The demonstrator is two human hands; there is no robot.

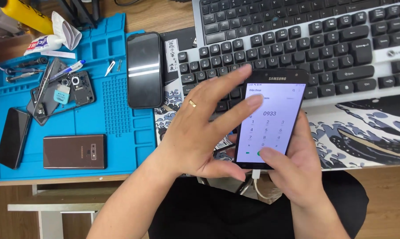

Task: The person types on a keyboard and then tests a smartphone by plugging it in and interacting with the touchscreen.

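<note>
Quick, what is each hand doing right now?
Left hand: open, fingers spread over the lit phone screen.
Right hand: closed around the phone, thumb on its screen.

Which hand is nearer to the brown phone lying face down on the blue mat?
Left. The left hand hovers just right of the brown phone; the right hand is farther right, holding the lit phone.

Phone-repair bench: blue repair mat [120, 146], opened phone [60, 95]

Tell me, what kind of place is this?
Probably a phone repair bench. A blue repair mat holds an opened phone with tools beside it and a brown phone lying face down, while the person tests a lit phone.
</note>
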